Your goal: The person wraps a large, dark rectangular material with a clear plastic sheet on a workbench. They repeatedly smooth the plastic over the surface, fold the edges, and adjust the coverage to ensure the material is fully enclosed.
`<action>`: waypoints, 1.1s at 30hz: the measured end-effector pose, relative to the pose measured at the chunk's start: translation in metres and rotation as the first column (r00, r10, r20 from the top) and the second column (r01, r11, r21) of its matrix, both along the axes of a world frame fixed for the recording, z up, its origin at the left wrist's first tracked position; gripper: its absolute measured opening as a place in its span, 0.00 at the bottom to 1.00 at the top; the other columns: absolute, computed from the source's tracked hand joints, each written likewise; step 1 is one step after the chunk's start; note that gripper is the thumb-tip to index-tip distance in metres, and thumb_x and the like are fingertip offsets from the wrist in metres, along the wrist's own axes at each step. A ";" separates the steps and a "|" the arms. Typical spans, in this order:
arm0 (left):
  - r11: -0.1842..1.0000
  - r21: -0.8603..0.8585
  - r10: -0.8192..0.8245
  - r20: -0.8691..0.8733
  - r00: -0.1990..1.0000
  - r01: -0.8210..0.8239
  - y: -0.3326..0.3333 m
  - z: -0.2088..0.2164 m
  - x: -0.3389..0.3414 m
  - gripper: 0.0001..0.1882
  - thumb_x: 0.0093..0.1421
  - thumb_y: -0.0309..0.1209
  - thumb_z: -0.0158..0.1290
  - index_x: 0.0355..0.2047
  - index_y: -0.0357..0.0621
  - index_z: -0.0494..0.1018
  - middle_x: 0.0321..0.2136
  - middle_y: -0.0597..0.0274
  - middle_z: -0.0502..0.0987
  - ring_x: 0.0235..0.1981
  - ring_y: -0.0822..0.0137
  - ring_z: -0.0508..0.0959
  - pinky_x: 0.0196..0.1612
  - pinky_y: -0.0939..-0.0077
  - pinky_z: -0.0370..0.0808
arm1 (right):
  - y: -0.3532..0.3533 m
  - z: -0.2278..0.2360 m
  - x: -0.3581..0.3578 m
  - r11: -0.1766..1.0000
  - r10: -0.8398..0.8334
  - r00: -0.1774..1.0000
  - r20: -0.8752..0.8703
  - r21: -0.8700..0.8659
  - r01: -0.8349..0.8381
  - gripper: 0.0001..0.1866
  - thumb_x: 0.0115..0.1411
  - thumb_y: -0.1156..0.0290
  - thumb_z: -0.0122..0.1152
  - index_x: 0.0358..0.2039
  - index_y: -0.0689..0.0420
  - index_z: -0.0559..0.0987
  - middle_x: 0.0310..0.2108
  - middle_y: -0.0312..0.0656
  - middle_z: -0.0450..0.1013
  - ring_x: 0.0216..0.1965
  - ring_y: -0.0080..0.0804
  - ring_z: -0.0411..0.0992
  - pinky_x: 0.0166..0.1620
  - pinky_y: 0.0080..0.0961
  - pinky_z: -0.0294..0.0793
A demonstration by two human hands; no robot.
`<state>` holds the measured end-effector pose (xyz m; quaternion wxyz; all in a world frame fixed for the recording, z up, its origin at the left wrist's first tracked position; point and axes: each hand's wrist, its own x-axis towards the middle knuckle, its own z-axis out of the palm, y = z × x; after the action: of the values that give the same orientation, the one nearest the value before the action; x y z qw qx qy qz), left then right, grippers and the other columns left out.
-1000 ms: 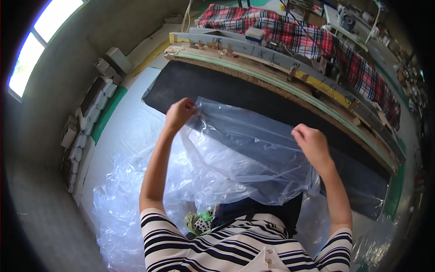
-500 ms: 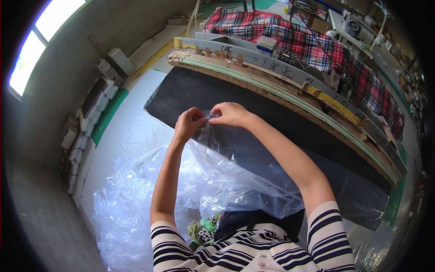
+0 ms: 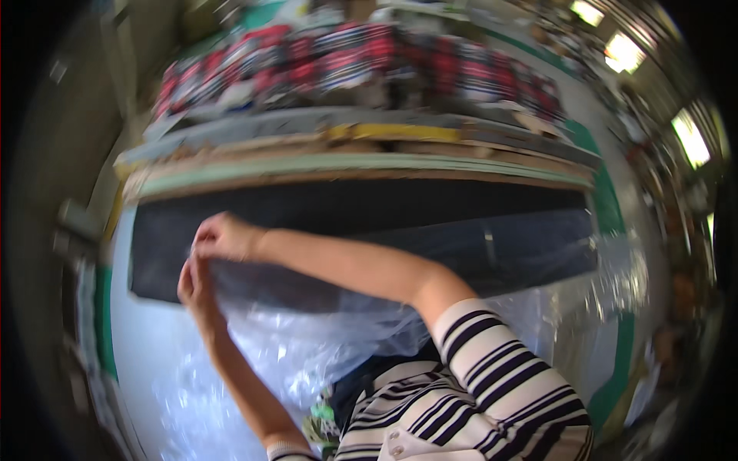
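Clear plastic film [image 3: 284, 338] spreads from a crumpled heap in front of me over the front and right part of a long black sheet [image 3: 330, 207]. My right hand [image 3: 229, 238] is closed in a pinch near the left end of the sheet. Just below it, my left hand [image 3: 198, 284] has its fingers together too. The two hands nearly touch and hold the film's edge between them, though motion blur smears the fingertips. Part of the film is hidden behind my right forearm.
Behind the black sheet runs a stack of long wooden boards [image 3: 361, 163], with a grey beam [image 3: 292, 123] beyond it. A red plaid cloth [image 3: 346, 58] covers something at the back. A wall [image 3: 46, 154] stands on the left, and blurred clutter fills the far right.
The view has swung round, so the black sheet now lies nearly level across it. Both hands appear farther left and lower, still together at the film, with my right arm stretched across.
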<state>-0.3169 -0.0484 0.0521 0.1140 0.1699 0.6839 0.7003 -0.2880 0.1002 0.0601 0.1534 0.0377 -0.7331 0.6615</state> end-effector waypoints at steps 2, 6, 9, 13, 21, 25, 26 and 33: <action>0.999 -0.027 0.013 -0.232 0.973 -0.019 0.012 -0.010 -0.004 0.11 0.62 0.33 0.47 0.29 0.39 0.72 0.25 0.74 0.69 0.28 0.81 0.65 0.32 0.88 0.63 | 0.024 0.023 0.050 0.913 -0.045 0.999 -0.005 0.405 0.043 0.12 0.50 0.68 0.59 0.36 0.57 0.77 0.32 0.42 0.74 0.35 0.34 0.72 0.44 0.31 0.69; 0.911 -0.325 -0.079 -0.739 0.669 -0.252 -0.027 -0.026 -0.071 0.09 0.61 0.31 0.47 0.29 0.36 0.70 0.19 0.54 0.68 0.21 0.69 0.64 0.27 0.72 0.67 | 0.075 0.053 0.215 0.413 -0.237 0.879 -0.414 0.776 0.477 0.19 0.49 0.64 0.61 0.44 0.49 0.73 0.40 0.35 0.70 0.46 0.31 0.67 0.53 0.39 0.60; 0.800 -0.528 -0.186 -0.671 0.718 -0.285 -0.065 -0.045 -0.163 0.13 0.60 0.32 0.47 0.26 0.32 0.68 0.16 0.53 0.67 0.20 0.68 0.63 0.25 0.72 0.66 | 0.144 0.050 0.385 -0.003 -0.711 0.559 -0.427 0.796 0.605 0.18 0.45 0.69 0.63 0.40 0.51 0.75 0.38 0.36 0.70 0.43 0.34 0.68 0.50 0.34 0.63; 0.626 -0.690 -0.145 -0.562 0.814 -0.364 -0.089 -0.094 -0.282 0.15 0.60 0.35 0.45 0.27 0.34 0.70 0.27 0.49 0.76 0.24 0.64 0.73 0.27 0.64 0.67 | 0.217 -0.026 0.636 -0.376 -0.922 -0.228 -0.314 0.869 0.323 0.21 0.57 0.60 0.51 0.45 0.63 0.70 0.51 0.52 0.64 0.52 0.47 0.63 0.52 0.38 0.63; 0.438 -0.559 -0.114 -0.811 0.574 -0.704 -0.016 -0.079 -0.205 0.16 0.62 0.38 0.42 0.34 0.35 0.71 0.31 0.55 0.77 0.29 0.62 0.75 0.33 0.68 0.71 | 0.292 -0.058 0.707 -0.161 -0.968 -0.225 -0.112 0.963 0.215 0.27 0.59 0.57 0.42 0.56 0.60 0.60 0.60 0.47 0.53 0.61 0.41 0.50 0.61 0.37 0.49; 0.400 -0.541 -0.081 -0.825 0.560 -0.740 -0.044 -0.074 -0.195 0.15 0.61 0.36 0.43 0.34 0.35 0.71 0.30 0.55 0.76 0.29 0.62 0.74 0.33 0.69 0.71 | 0.280 -0.046 0.683 -0.201 -0.976 -0.169 -0.136 0.860 0.469 0.22 0.57 0.63 0.49 0.50 0.61 0.66 0.54 0.47 0.60 0.55 0.43 0.58 0.57 0.36 0.57; 0.395 -0.542 -0.077 -0.824 0.562 -0.742 -0.048 -0.075 -0.193 0.15 0.61 0.36 0.43 0.34 0.35 0.71 0.29 0.55 0.76 0.28 0.62 0.74 0.33 0.69 0.71 | 0.275 -0.047 0.687 -0.212 -0.970 -0.222 -0.102 0.800 0.562 0.21 0.56 0.64 0.50 0.49 0.61 0.67 0.52 0.47 0.61 0.54 0.44 0.60 0.56 0.35 0.59; 0.432 -0.540 -0.081 -0.821 0.565 -0.722 -0.041 -0.081 -0.195 0.13 0.61 0.34 0.44 0.35 0.35 0.71 0.28 0.54 0.76 0.28 0.63 0.74 0.33 0.70 0.71 | 0.345 -0.061 0.703 -0.308 -0.932 -0.290 -0.218 0.898 0.313 0.23 0.53 0.68 0.47 0.51 0.56 0.66 0.51 0.44 0.64 0.48 0.45 0.66 0.49 0.38 0.67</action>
<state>-0.5116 -0.0892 -0.0289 -0.2673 0.2107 0.9299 0.1393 0.4155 0.4455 -0.0007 0.2340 -0.6940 -0.6745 -0.0930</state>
